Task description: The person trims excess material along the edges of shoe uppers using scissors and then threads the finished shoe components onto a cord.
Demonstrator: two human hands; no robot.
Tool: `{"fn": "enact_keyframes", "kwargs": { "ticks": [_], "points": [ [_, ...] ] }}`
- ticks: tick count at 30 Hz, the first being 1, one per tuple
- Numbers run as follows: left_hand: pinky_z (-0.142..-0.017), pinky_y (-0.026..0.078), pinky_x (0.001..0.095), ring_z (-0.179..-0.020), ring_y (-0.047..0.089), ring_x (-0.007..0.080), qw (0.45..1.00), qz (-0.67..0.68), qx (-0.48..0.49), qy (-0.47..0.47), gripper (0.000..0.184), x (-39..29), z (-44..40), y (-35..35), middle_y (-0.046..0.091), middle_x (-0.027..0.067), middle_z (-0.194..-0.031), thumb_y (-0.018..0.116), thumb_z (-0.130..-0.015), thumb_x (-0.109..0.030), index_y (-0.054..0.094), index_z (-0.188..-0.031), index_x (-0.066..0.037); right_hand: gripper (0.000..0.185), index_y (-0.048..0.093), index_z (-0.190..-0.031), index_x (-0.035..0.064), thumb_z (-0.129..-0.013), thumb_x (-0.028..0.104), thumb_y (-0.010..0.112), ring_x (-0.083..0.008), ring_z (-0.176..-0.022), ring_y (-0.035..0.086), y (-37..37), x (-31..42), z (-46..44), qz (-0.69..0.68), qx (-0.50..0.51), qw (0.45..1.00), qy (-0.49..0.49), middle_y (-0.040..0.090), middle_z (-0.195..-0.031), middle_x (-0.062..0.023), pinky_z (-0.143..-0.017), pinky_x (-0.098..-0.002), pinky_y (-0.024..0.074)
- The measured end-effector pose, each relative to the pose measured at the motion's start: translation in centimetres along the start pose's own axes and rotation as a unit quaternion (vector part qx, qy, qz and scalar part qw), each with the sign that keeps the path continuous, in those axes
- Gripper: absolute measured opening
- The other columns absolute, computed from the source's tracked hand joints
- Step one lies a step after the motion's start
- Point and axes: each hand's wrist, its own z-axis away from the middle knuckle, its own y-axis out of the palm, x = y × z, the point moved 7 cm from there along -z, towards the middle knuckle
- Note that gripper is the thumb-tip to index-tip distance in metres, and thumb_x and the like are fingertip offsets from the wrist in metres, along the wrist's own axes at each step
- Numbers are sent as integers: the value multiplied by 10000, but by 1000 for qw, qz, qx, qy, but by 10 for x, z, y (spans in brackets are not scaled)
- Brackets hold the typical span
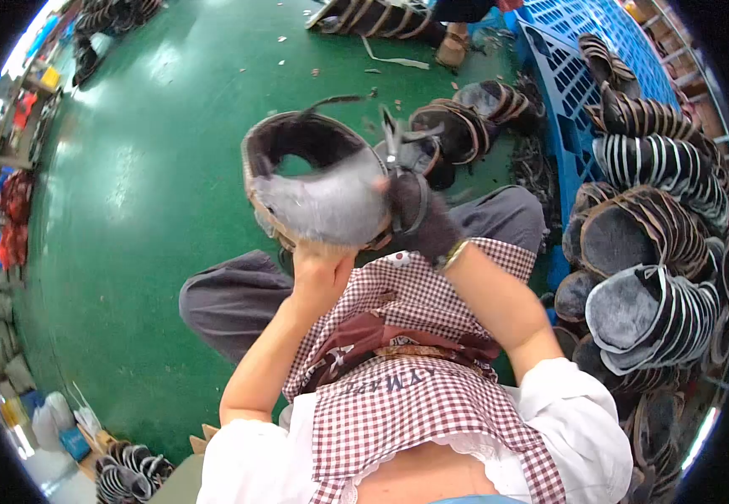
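My left hand (322,267), bare, is closed on the lower edge of a rounded shoe upper (322,206). The piece has a tan rim, a dark inside and a grey, fuzzy-looking panel; an opening shows the green floor through it. In a dark glove, my right hand (419,210) is closed around scissors (392,144), whose blades point up beside the piece's right edge. The blades are blurred, so I cannot tell whether they touch it. A thin dark strip (338,100) sticks out from the top of the rim.
Nested stacks of similar pieces (633,239) lie at the right, by a blue plastic pallet (566,126). More pieces (453,130) lie just beyond my right hand. Scraps (394,60) litter the green floor (146,193). My bent legs (234,298) flank the work.
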Motion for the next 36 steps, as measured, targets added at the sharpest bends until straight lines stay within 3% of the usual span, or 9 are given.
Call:
{"fn": "enact_keyframes", "kwargs": {
  "ticks": [5,8,12,16,20,22,25,31,36],
  "points": [
    [-636,454,311,-714,594,189,901,102,253,-336,96,78,63,18,623,127,-774,554,-807,-56,631,-813,2,545,487,-1161,64,-682,226,691,-285,-916,583,-14,-1,-23,-117,-97,965,215,588,-1001,-121,-783,-365,462],
    [-709,467,314,-770,600,231,868,175,21,-465,141,123,27,-14,623,98,-830,546,-813,-55,618,-908,20,605,406,-1257,54,-731,241,640,-286,-955,577,-18,3,-29,-54,-22,947,315,575,-1051,-158,-816,-369,449],
    [-1070,164,430,-1302,209,355,959,-177,-113,-191,917,126,-68,-3,195,208,-1412,736,-683,-188,162,-1366,22,644,374,-1265,18,-738,249,663,-242,-920,574,-2,-15,-35,70,-38,988,131,570,-1056,-145,-820,-353,449],
    [-841,466,339,-949,605,266,970,-91,-88,-207,367,204,-82,-4,623,139,-1017,572,-761,-1,554,-1124,-50,627,403,-1201,14,-679,204,692,-320,-944,552,15,-51,-36,-223,-65,939,253,547,-1053,-183,-832,-391,441],
    [-677,481,328,-821,635,226,895,237,-196,-324,224,298,-56,-52,637,123,-851,519,-833,-41,588,-1045,-24,562,367,-1272,38,-786,132,633,-128,-775,545,9,-69,-41,-20,-32,979,203,564,-942,-81,-663,-277,472],
    [-633,472,323,-808,627,232,948,-35,-160,-272,280,343,-39,-79,599,148,-851,522,-864,-115,537,-1135,-45,596,362,-1288,38,-781,159,650,-148,-811,550,14,-77,-38,-97,-39,968,227,563,-988,-93,-703,-288,474],
    [-939,347,477,-1233,371,300,833,-551,-4,-52,411,253,-65,-59,400,176,-1301,537,-822,-165,465,-1226,-148,648,366,-1306,38,-772,233,677,-180,-871,555,1,-57,-54,-94,-27,965,243,556,-1066,-111,-765,-294,472],
    [-1070,167,520,-1335,165,349,920,-307,206,125,264,209,-62,9,267,67,-1432,548,-734,-86,614,-989,-99,553,472,-1208,63,-739,279,668,-188,-884,532,6,-96,-94,-207,99,953,200,563,-996,-67,-793,-332,450],
    [-1058,181,533,-1319,213,316,855,-381,348,-58,105,288,-30,-5,364,97,-1363,590,-745,-170,590,-783,-71,326,522,-1105,66,-835,248,521,-365,-1003,553,-38,-204,-105,364,100,883,279,586,-1055,-196,-823,-445,448]
  ]
}}
